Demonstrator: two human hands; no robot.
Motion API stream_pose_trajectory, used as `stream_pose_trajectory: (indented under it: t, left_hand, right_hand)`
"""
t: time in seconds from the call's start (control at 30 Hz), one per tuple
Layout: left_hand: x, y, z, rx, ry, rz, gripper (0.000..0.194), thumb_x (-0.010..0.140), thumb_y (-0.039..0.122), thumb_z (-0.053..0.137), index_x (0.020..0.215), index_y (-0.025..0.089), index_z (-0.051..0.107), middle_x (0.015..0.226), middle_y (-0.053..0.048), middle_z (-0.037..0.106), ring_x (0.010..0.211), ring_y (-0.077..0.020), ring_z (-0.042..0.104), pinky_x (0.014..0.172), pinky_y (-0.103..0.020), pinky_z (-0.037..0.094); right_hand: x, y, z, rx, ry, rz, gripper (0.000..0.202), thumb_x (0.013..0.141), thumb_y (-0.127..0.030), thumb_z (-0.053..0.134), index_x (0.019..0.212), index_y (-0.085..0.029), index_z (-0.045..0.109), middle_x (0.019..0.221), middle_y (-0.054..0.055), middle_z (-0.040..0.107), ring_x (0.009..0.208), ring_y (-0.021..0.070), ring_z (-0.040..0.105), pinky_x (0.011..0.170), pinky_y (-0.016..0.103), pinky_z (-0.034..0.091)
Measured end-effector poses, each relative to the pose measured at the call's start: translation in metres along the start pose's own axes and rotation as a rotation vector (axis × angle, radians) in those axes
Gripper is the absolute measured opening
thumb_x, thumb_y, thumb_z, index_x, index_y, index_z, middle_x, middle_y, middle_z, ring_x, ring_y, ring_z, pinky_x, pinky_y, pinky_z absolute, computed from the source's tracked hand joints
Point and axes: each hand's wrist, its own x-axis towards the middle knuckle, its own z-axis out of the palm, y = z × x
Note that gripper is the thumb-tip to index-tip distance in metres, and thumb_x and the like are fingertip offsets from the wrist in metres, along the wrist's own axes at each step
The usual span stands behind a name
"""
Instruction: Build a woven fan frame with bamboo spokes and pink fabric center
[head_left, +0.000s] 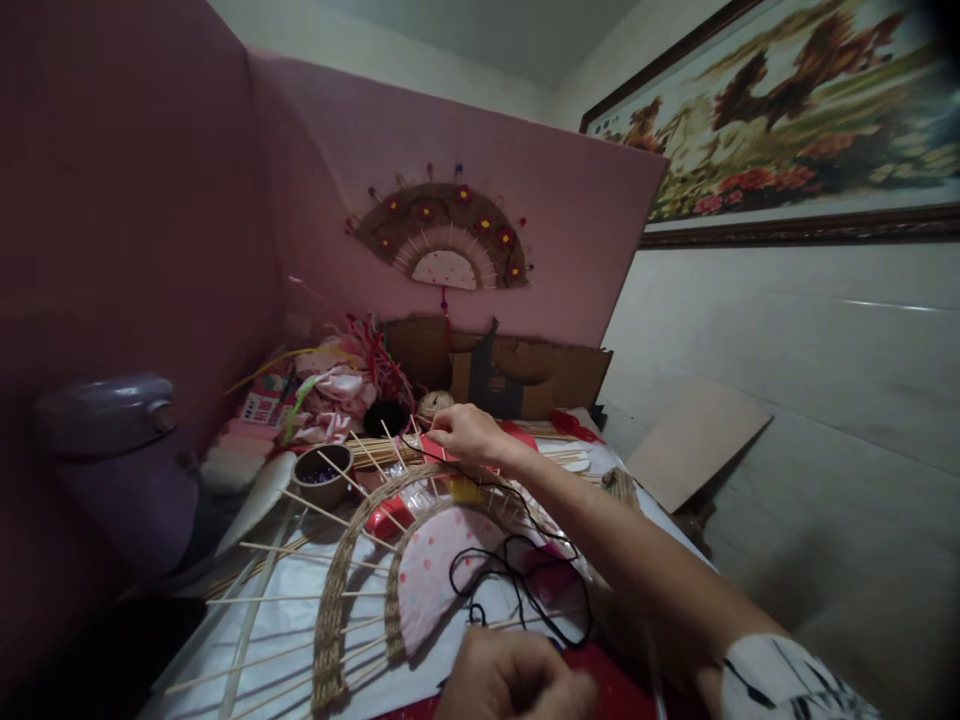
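A fan-shaped frame (330,590) of thin wooden sticks and woven brown twine lies in front of me. At its inner edge is a half-round pad (439,565) of pale pink cloth with red dots. My right hand (466,435) reaches over the far stick tips, its fingers pinched on a black cord (517,580). The cord runs under that hand and trails in loose loops over the pad's right side. At the bottom edge my left hand (517,678) is curled closed, near the pad's lower end. What it holds, if anything, is hidden.
A small bowl (322,478) of dark beads stands left of the frame. Behind lie a twine ball (435,405), pink cloth and ribbons (337,385), bundled sticks and a cardboard piece (555,385). A finished fan (450,225) hangs on the pink board.
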Motion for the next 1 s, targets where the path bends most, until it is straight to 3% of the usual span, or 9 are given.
stream_pose_trajectory:
  t: [0.1,0.17,0.23,0.37,0.47,0.53,0.6,0.8,1.0]
  left_hand:
    - [-0.005,0.023,-0.011,-0.144,0.306,0.068,0.037,0.081,0.050,0.049,0.064,0.018,0.053,0.043,0.005,0.044,0.038,-0.0060,0.031,0.039,-0.021,0.020]
    - [-0.004,0.037,-0.019,-0.201,0.513,0.128,0.021,0.078,0.037,0.058,0.071,0.018,0.052,0.052,0.006,0.051,0.040,-0.0049,0.034,0.040,-0.019,0.021]
    - [-0.001,0.045,-0.027,-0.218,0.621,0.163,0.013,0.074,0.027,0.060,0.080,0.019,0.053,0.063,0.005,0.056,0.044,-0.0051,0.040,0.040,-0.017,0.024]
    - [0.009,0.041,-0.037,0.058,0.508,0.166,0.012,0.075,0.029,0.056,0.076,0.017,0.056,0.057,0.004,0.053,0.044,-0.0075,0.040,0.042,-0.020,0.030]
    - [0.011,0.031,-0.044,0.602,0.287,0.185,0.016,0.078,0.029,0.051,0.074,0.018,0.062,0.060,0.001,0.057,0.055,-0.0130,0.049,0.052,-0.025,0.036]
    - [0.010,0.025,-0.048,0.993,0.201,0.179,0.018,0.075,0.018,0.049,0.081,0.022,0.066,0.069,-0.002,0.064,0.065,-0.0172,0.055,0.059,-0.028,0.037]
    - [0.010,0.020,-0.048,1.205,0.167,0.176,0.025,0.071,0.013,0.048,0.084,0.023,0.067,0.076,-0.005,0.065,0.070,-0.0207,0.057,0.061,-0.031,0.035]
    - [0.014,0.015,-0.044,1.178,0.214,0.178,0.016,0.071,0.016,0.048,0.063,0.018,0.061,0.071,-0.007,0.061,0.065,-0.0219,0.054,0.059,-0.033,0.032]
    - [0.018,0.025,-0.052,0.851,0.423,0.150,0.015,0.077,0.027,0.047,0.065,0.019,0.054,0.063,-0.002,0.056,0.061,-0.0172,0.051,0.056,-0.029,0.036]
  right_hand:
    - [-0.027,0.011,-0.007,0.045,-0.054,-0.008,0.021,0.082,-0.029,0.052,0.080,-0.018,0.069,0.076,0.003,0.068,0.069,0.0148,0.059,0.057,0.023,0.035]
    - [-0.051,0.014,-0.011,0.073,-0.109,-0.028,0.018,0.080,-0.028,0.055,0.077,-0.017,0.069,0.070,0.002,0.066,0.065,0.0135,0.057,0.055,0.022,0.033]
    - [-0.078,0.014,-0.016,0.099,-0.181,-0.053,0.013,0.078,-0.024,0.058,0.076,-0.018,0.069,0.067,0.000,0.065,0.062,0.0123,0.056,0.053,0.021,0.032]
    - [-0.124,0.010,-0.021,0.150,-0.341,-0.109,0.007,0.075,-0.021,0.062,0.078,-0.019,0.068,0.069,-0.001,0.065,0.064,0.0120,0.056,0.056,0.020,0.034]
    - [-0.153,0.006,-0.019,0.155,-0.381,-0.129,0.009,0.078,-0.023,0.062,0.084,-0.020,0.067,0.079,0.001,0.065,0.073,0.0140,0.057,0.064,0.022,0.036]
    - [-0.170,0.002,-0.015,0.129,-0.370,-0.155,0.014,0.077,-0.026,0.063,0.090,-0.021,0.065,0.090,0.003,0.062,0.081,0.0159,0.056,0.068,0.024,0.037]
    - [-0.184,-0.001,-0.007,0.078,-0.363,-0.188,0.023,0.075,-0.028,0.065,0.097,-0.022,0.062,0.098,0.004,0.059,0.085,0.0178,0.054,0.067,0.025,0.036]
    - [-0.206,-0.005,0.012,-0.045,-0.261,-0.201,0.020,0.071,-0.021,0.062,0.089,-0.017,0.055,0.093,0.005,0.060,0.079,0.0187,0.052,0.056,0.028,0.028]
    - [-0.208,-0.007,0.007,0.172,-0.231,-0.151,0.015,0.069,-0.013,0.063,0.078,-0.019,0.052,0.074,-0.001,0.060,0.068,0.0123,0.050,0.057,0.024,0.030]
